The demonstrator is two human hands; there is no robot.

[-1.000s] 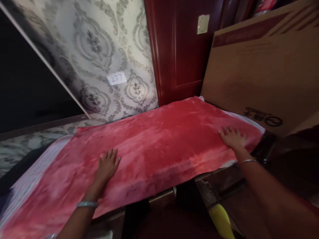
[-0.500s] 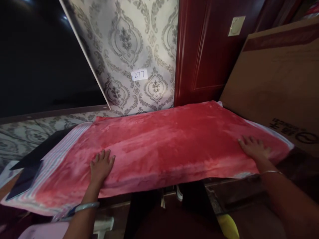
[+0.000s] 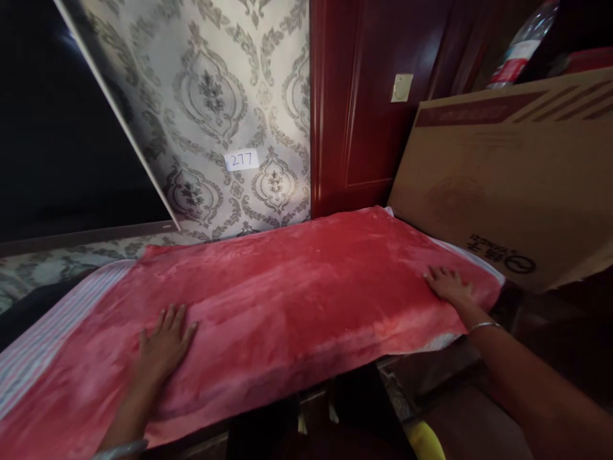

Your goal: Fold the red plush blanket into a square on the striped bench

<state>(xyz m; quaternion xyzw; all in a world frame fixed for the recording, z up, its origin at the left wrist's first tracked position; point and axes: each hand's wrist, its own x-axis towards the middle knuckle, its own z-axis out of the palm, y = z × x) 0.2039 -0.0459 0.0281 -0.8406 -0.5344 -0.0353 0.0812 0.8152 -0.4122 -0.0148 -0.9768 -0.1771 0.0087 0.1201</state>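
Note:
A red plush blanket [image 3: 287, 300] lies spread over a long, flat-topped surface and hangs over its front edge. Beneath it, at the left end, a striped cloth [image 3: 71, 319] shows. My left hand [image 3: 165, 345] rests flat on the blanket's left part, fingers spread. On the right part, my right hand [image 3: 447, 284] lies palm down, its fingers also apart. Neither hand grips anything. What supports the blanket is mostly hidden.
Behind the blanket are a patterned wall with a paper label [image 3: 242, 160] and a dark red wooden panel [image 3: 368, 96]. A black screen [image 3: 71, 140] stands at left. At right leans a large cardboard box [image 3: 502, 172], with a plastic bottle [image 3: 524, 48] behind it. Something yellow [image 3: 425, 441] is low in front.
The view has turned to the right, bringing the bottle into sight. Both hands remain flat on the blanket, with no clear sliding across it.

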